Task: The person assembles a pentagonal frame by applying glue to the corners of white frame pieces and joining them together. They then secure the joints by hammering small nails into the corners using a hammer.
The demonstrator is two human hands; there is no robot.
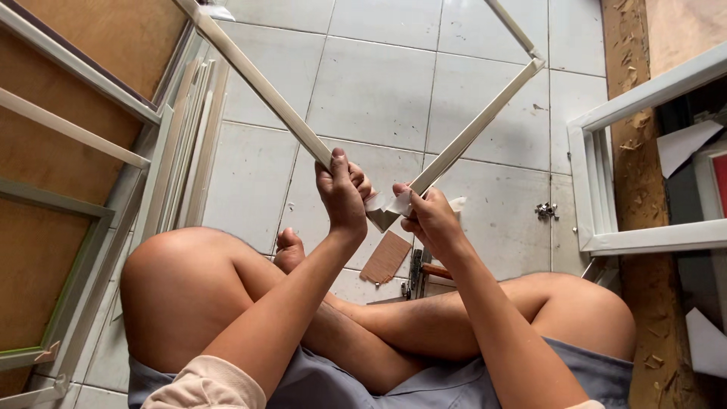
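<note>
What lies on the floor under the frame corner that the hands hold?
Under the frame corner lie a brown flat piece and a tool on the tiles. The legs hide the tool's lower end.

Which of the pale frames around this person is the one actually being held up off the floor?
The thin cream frame in the middle: both hands, left and right, grip its near corner. The white frame at right lies on the floor, untouched.
</note>
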